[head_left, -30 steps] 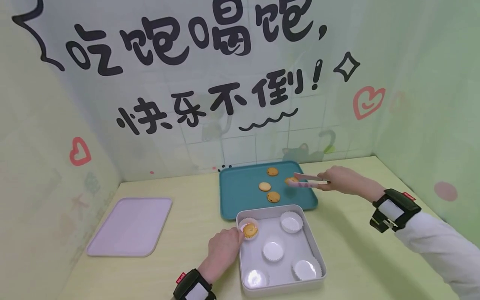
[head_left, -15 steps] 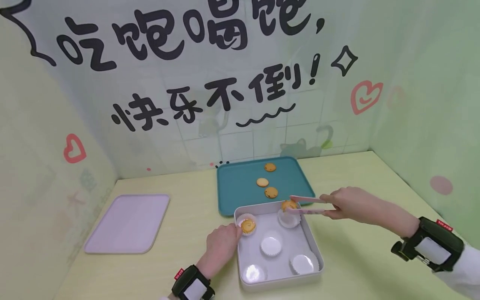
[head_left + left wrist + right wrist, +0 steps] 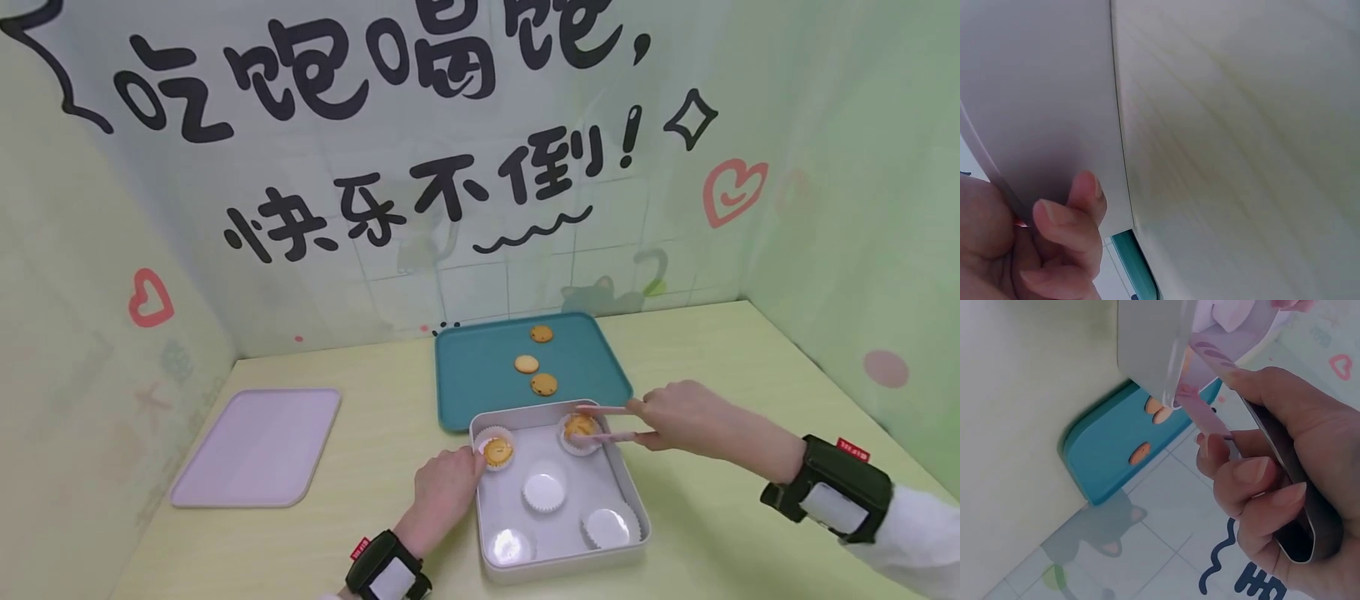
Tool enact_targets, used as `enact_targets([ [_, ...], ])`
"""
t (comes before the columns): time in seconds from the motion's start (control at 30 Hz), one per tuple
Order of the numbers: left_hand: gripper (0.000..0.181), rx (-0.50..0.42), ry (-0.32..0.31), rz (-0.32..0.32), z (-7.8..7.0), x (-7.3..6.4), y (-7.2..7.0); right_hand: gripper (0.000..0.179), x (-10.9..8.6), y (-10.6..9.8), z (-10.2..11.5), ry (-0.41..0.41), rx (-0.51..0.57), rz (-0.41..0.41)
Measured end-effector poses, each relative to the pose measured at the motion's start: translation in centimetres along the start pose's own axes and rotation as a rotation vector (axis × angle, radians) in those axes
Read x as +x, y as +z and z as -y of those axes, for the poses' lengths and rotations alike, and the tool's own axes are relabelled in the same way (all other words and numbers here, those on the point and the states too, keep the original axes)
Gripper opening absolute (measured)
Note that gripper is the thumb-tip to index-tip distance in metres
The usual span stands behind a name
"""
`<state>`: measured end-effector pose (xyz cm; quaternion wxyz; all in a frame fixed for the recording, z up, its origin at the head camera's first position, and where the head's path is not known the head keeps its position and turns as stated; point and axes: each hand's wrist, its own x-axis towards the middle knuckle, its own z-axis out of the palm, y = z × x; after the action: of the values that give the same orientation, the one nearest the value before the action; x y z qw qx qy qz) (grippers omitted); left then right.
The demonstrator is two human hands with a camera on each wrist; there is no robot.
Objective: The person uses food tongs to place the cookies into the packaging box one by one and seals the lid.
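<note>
My left hand point(image 3: 446, 492) grips the left wall of a white square box point(image 3: 566, 568); in the left wrist view its fingers point(image 3: 1066, 228) curl against the outer side. My right hand point(image 3: 693, 422) holds tongs point(image 3: 618, 437) with pink tips and a dark metal handle point(image 3: 1300, 534). The tips are around a golden round cookie point(image 3: 578, 426) in the back right paper cup point(image 3: 572, 450) of the box. Another cookie point(image 3: 497, 452) sits in the back left cup, close to my left thumb. White cups without cookies stand at the middle point(image 3: 543, 492), front left point(image 3: 512, 547) and front right point(image 3: 611, 527).
Behind the box lies a teal tray point(image 3: 472, 375) bearing three cookies point(image 3: 543, 384). A lilac tray point(image 3: 255, 450) is at the left of the pale table point(image 3: 390, 408). Printed walls point(image 3: 420, 292) close in the back and both sides.
With the tongs, my right hand has carried a cookie from the right side of the teal tray down into the back right cup. My left hand stays on the box.
</note>
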<state>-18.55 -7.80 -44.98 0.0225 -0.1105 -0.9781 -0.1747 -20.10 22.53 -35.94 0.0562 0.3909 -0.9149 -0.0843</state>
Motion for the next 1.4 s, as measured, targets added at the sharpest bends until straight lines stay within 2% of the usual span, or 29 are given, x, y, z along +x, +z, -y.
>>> enact_targets([
  [0.13, 0.032, -0.001, 0.0, -0.004, -0.1, 0.0, 0.0, 0.028, 0.2, -0.6, 0.2, 0.028, -0.002, 0.05],
  [0.2, 0.032, -0.001, 0.003, -0.006, -0.2, 0.0, 0.0, 0.028, 0.1, -1.8, 0.4, 0.041, 0.03, 0.059],
  [0.33, 0.033, -0.001, 0.013, -0.01, -0.1, -0.1, -0.1, 0.026, 0.3, -3.5, -0.3, 0.067, 0.122, 0.027],
  [0.43, 0.033, 0.001, 0.018, -0.013, 0.0, -0.1, -0.1, 0.024, 1.1, -3.9, -1.4, 0.082, 0.192, 0.002],
  [0.53, 0.033, 0.001, 0.014, -0.011, 0.0, -0.2, -0.2, 0.024, 2.4, -3.5, -2.6, 0.092, 0.242, 0.032],
  [0.67, 0.033, 0.003, 0.016, -0.012, 0.0, -0.3, -0.2, 0.023, 4.2, -2.5, -3.9, 0.099, 0.278, 0.114],
  [0.9, 0.033, 0.014, 0.022, -0.028, 0.1, -0.4, -0.2, 0.029, 7.4, -1.7, -4.4, 0.147, 0.341, 0.232],
  [1.07, 0.033, 0.019, 0.027, -0.043, 0.1, -0.4, -0.2, 0.033, 8.5, -0.7, -4.6, 0.156, 0.36, 0.26],
  [1.4, 0.034, 0.0, 0.029, -0.025, 0.0, -0.4, -0.3, 0.037, 9.5, 1.0, -4.6, 0.186, 0.398, 0.338],
])
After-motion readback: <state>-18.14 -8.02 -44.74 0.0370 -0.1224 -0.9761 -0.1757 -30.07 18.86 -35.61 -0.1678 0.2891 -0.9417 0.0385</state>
